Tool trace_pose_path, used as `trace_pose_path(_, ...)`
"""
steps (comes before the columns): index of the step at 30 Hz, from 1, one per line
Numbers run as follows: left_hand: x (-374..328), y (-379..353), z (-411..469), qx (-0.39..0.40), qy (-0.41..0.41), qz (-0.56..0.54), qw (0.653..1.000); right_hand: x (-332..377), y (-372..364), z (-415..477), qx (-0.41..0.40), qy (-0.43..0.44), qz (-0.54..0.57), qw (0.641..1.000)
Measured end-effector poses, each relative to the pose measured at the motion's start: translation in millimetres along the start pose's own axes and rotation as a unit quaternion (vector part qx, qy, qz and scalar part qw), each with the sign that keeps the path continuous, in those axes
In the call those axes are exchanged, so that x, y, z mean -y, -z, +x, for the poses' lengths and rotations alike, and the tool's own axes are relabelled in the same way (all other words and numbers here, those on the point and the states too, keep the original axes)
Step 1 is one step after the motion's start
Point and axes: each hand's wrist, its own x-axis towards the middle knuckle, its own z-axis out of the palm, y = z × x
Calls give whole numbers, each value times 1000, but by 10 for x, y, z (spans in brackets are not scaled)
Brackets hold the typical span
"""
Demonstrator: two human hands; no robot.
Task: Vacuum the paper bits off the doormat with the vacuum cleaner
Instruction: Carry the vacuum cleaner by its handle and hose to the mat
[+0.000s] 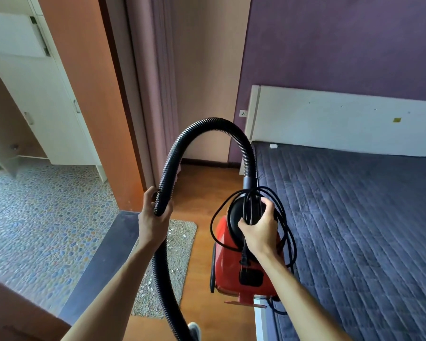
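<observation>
A red vacuum cleaner hangs in the air over the wooden floor beside the bed. My right hand grips its black top handle together with loops of the black power cord. The ribbed black hose arches up from the vacuum's front and comes down on the left, where my left hand grips it. Below lies the grey doormat, strewn with small white paper bits; the hose and my left forearm hide part of it.
A bed with a dark blue quilted cover and white headboard fills the right. A wall socket sits beside the headboard. A dark threshold borders the mat, with pebble flooring and a white cabinet beyond. My shoe shows at the bottom.
</observation>
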Motion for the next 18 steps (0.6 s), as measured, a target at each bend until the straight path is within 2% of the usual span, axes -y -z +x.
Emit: trace_pose_path(18,538,-1078,2077,30,17,0,999,-66,-1034,2004,-19,-55,-36,998)
